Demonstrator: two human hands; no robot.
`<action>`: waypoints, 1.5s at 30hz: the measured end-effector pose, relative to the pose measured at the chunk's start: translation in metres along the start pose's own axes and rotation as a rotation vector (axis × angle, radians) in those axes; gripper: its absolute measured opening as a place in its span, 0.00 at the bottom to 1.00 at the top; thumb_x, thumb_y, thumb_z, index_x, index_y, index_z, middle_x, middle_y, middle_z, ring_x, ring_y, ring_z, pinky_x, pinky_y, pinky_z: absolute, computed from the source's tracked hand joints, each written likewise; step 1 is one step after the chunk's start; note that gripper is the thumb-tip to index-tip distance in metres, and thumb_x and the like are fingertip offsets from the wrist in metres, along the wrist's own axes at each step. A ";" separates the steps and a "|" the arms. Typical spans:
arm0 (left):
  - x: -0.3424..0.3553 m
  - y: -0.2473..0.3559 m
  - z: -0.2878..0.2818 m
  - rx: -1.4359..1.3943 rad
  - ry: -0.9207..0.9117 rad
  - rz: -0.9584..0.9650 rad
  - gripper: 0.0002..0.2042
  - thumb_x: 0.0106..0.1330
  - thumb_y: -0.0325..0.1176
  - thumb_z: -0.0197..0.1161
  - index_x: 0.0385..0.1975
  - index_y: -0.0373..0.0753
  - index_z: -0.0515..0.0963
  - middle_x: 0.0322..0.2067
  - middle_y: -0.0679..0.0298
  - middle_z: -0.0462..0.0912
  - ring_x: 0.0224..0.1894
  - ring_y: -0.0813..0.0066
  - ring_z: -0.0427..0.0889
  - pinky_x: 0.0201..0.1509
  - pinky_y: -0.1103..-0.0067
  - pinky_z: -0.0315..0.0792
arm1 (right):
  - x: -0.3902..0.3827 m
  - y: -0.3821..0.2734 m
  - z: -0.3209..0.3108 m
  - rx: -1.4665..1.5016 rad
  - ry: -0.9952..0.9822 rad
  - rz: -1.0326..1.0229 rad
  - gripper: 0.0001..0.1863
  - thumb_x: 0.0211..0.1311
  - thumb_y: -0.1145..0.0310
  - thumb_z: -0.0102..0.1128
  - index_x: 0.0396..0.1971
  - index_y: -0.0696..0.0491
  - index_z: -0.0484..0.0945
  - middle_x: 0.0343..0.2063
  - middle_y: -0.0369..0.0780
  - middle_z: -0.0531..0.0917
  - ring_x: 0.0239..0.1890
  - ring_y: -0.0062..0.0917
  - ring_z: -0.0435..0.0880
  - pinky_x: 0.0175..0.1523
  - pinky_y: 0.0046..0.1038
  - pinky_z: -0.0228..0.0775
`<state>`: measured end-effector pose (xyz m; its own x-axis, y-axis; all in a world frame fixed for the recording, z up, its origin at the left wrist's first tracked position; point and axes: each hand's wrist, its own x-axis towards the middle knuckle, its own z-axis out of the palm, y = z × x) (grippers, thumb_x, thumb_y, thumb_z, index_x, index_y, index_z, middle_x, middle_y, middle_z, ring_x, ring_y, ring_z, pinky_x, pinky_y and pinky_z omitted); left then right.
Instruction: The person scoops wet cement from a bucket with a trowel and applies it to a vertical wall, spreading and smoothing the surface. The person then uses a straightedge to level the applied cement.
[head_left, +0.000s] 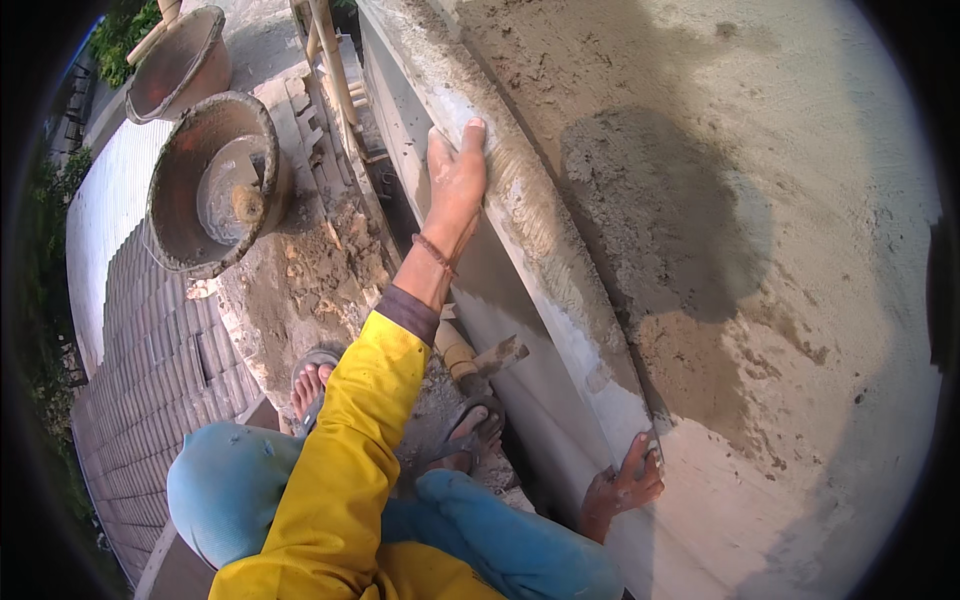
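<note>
Yellow-sleeved, the left hand (455, 180) lay flat, fingers spread, smoothing the wet plaster ledge (540, 230), while the right hand (625, 487) gripped that ledge nearer, steadying; mortar pans (215, 185) sat left.

Bright daylight, pretty harsh, coming from the left going by the big dark shadow thrown across the wall (700, 230). The upper right of the wall looks washed out and pale. Heavy fisheye: straight edges curve, and all 4 corners go black. The middle's sharp, and it softens toward the rim.
</note>
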<state>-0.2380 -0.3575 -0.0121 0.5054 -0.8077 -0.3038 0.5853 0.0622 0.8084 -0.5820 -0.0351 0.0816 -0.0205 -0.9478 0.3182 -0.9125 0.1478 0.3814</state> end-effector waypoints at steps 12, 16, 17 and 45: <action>0.070 -0.081 0.007 0.001 0.034 -0.132 0.28 0.74 0.42 0.60 0.64 0.28 0.64 0.57 0.50 0.76 0.58 0.63 0.76 0.62 0.70 0.71 | 0.022 -0.040 0.050 -0.083 0.098 -0.002 0.39 0.43 0.79 0.62 0.60 0.32 0.82 0.50 0.43 0.81 0.42 0.38 0.76 0.47 0.42 0.66; 0.049 -0.075 0.015 0.041 -0.047 -0.052 0.28 0.74 0.42 0.61 0.63 0.26 0.64 0.56 0.49 0.76 0.58 0.62 0.75 0.63 0.69 0.70 | 0.004 -0.012 0.047 -0.095 0.018 0.009 0.38 0.46 0.79 0.61 0.60 0.33 0.82 0.50 0.43 0.81 0.41 0.39 0.76 0.46 0.41 0.65; 0.038 -0.074 0.019 0.039 -0.045 -0.073 0.29 0.74 0.42 0.61 0.63 0.25 0.63 0.57 0.48 0.76 0.58 0.61 0.75 0.64 0.69 0.69 | -0.004 0.002 0.044 -0.069 0.043 0.012 0.42 0.43 0.83 0.61 0.62 0.34 0.80 0.50 0.42 0.80 0.44 0.39 0.76 0.48 0.41 0.65; -0.009 -0.019 0.061 0.175 0.062 -0.125 0.20 0.75 0.39 0.57 0.55 0.29 0.65 0.49 0.51 0.76 0.51 0.66 0.74 0.59 0.69 0.69 | 0.012 0.036 -0.007 -0.119 0.137 0.008 0.38 0.50 0.83 0.54 0.61 0.35 0.82 0.50 0.41 0.82 0.43 0.39 0.76 0.47 0.43 0.66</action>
<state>-0.2923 -0.3870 0.0056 0.4765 -0.7650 -0.4333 0.5301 -0.1432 0.8357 -0.6127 -0.0395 0.1056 0.0356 -0.9002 0.4341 -0.8578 0.1953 0.4754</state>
